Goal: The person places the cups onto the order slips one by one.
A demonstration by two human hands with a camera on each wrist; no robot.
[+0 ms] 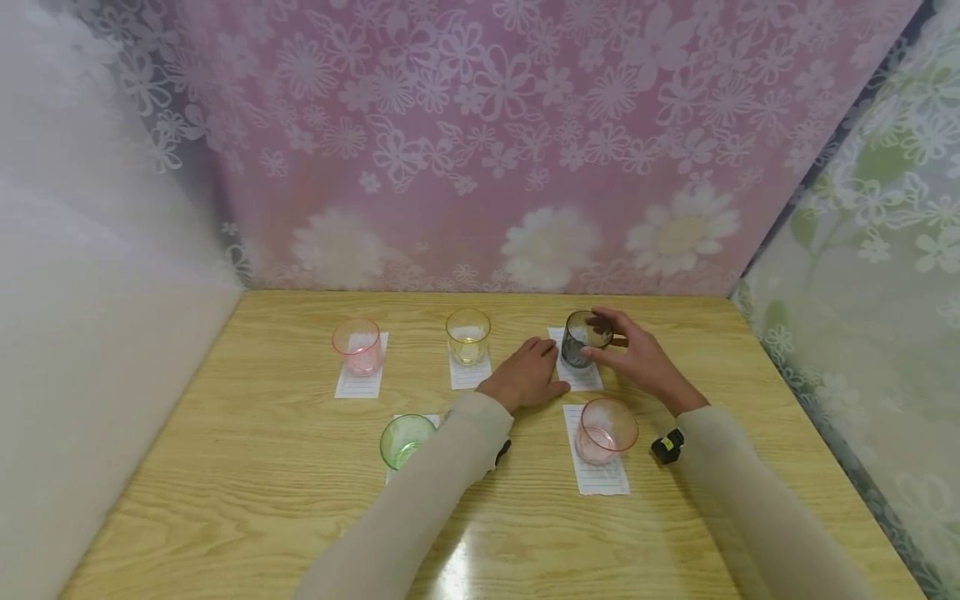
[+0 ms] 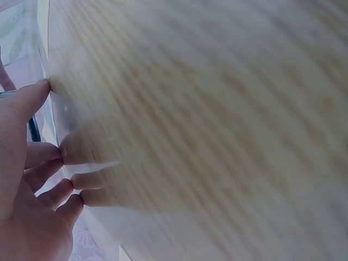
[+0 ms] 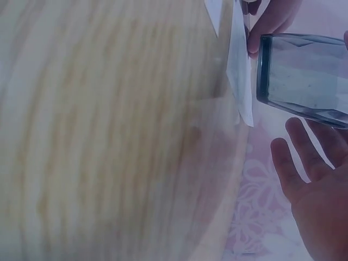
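My right hand [image 1: 641,357] holds a dark grey glass [image 1: 577,346] by its sides, thumb on the near side and fingers around the far side. In the right wrist view, the grey glass [image 3: 304,81] has its base a little off the paper slip [image 3: 239,70], while some fingers of the right hand [image 3: 326,212] are spread below it. My left hand [image 1: 528,375] lies palm down just left of that glass, touching the left edge of its white paper slip [image 1: 588,382]. Fingertips of the left hand [image 2: 38,206] rest on the tabletop in the left wrist view.
A pink glass [image 1: 360,354] and a yellow glass [image 1: 468,343] stand on lined slips at the back. Nearer are a green glass [image 1: 405,442], partly behind the left sleeve, and another pink glass [image 1: 600,442]. A small black box [image 1: 666,447] is by the right cuff. Floral curtains surround the wooden table [image 1: 247,467].
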